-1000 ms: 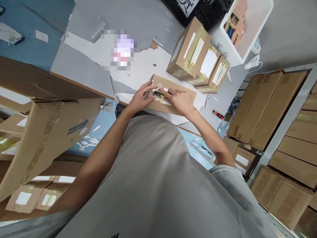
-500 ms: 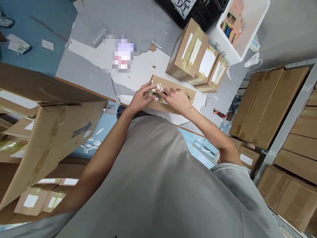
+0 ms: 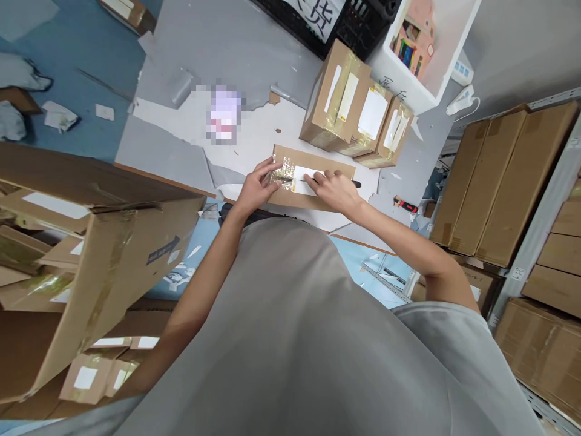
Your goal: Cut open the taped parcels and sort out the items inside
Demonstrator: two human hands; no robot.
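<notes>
A flat cardboard box (image 3: 313, 203) lies on the worktable in front of my body, with clear shiny tape on its left end and a white label (image 3: 305, 180) on top. My left hand (image 3: 257, 186) grips the box's left end, thumb and fingers pressed on the taped part. Over the label, my right hand (image 3: 336, 189) is closed around a slim black-handled tool (image 3: 357, 184). The tool's dark end sticks out to the right of the hand; its kind is unclear.
Three taped boxes (image 3: 338, 100) stand behind, beside a white foam bin (image 3: 420, 91) and a black crate (image 3: 313, 27). A red-and-black cutter (image 3: 405, 204) lies at the right. The large open carton (image 3: 122, 260) at left holds boxes. Shelving with cartons (image 3: 481, 181) is at right.
My right hand has moved right, away from the left hand, with the tool, uncovering the white label. My left hand stays on the box's left end. The view has shifted a little.
</notes>
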